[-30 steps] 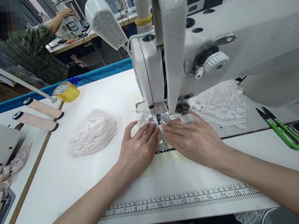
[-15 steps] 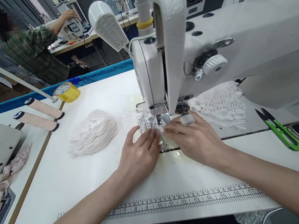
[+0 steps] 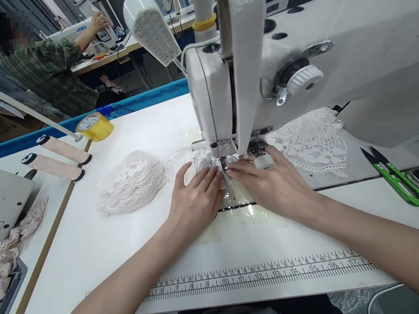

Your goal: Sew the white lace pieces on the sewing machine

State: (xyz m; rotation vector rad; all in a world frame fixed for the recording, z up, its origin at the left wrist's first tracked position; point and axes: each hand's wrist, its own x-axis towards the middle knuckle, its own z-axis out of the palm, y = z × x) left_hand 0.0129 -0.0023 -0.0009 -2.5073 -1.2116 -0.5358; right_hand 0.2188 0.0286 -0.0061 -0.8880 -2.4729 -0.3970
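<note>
A white lace piece (image 3: pixel 202 158) lies under the needle and presser foot (image 3: pixel 224 164) of a white sewing machine (image 3: pixel 209 102). My left hand (image 3: pixel 193 193) is on the lace just left of the foot, its fingers bent over the edge and one outer finger lifted apart. Close by on the right, my right hand (image 3: pixel 272 180) has its fingertips closed at the lace beside the foot. The machine head and a round knob (image 3: pixel 263 161) hide part of its fingers. More lace (image 3: pixel 312 141) spreads out right of the needle, behind my right hand.
A stack of lace pieces (image 3: pixel 133 182) sits left of my hands. Green thread snips (image 3: pixel 397 177) lie at right. Yellow tape (image 3: pixel 94 126) and two thread cones (image 3: pixel 53 166) are at left. A printed ruler (image 3: pixel 259 276) runs along the front edge. Another person (image 3: pixel 50 69) works behind.
The whole view has shifted slightly, with the table appearing a little higher and further right. My hands stay at the lace by the presser foot, nearly unchanged.
</note>
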